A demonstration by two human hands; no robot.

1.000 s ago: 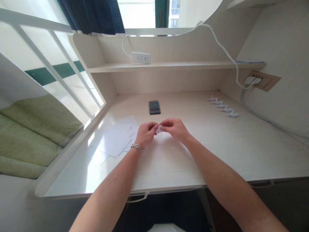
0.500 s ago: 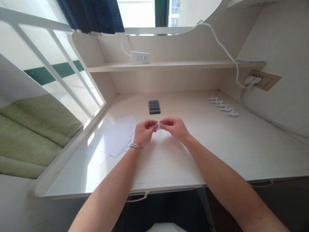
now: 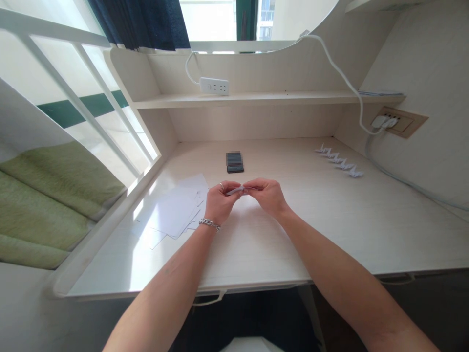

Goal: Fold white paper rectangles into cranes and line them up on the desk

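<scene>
**Small fold pinched in both hands**

My left hand (image 3: 219, 203) and right hand (image 3: 266, 196) pinch a small folded white paper piece (image 3: 235, 190) just above the pale wooden desk (image 3: 330, 220). My fingertips hide most of it. Flat white paper sheets (image 3: 176, 212) lie to the left. Beyond them is a dark rectangular phone (image 3: 234, 162), its screen blurred.

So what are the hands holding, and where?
A small folded white paper, pinched at its ends: left hand on the left end, right hand on the right end.

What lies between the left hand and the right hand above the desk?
A small folded white paper, pinched by the left hand and the right hand at once; the head view shows it.
</scene>
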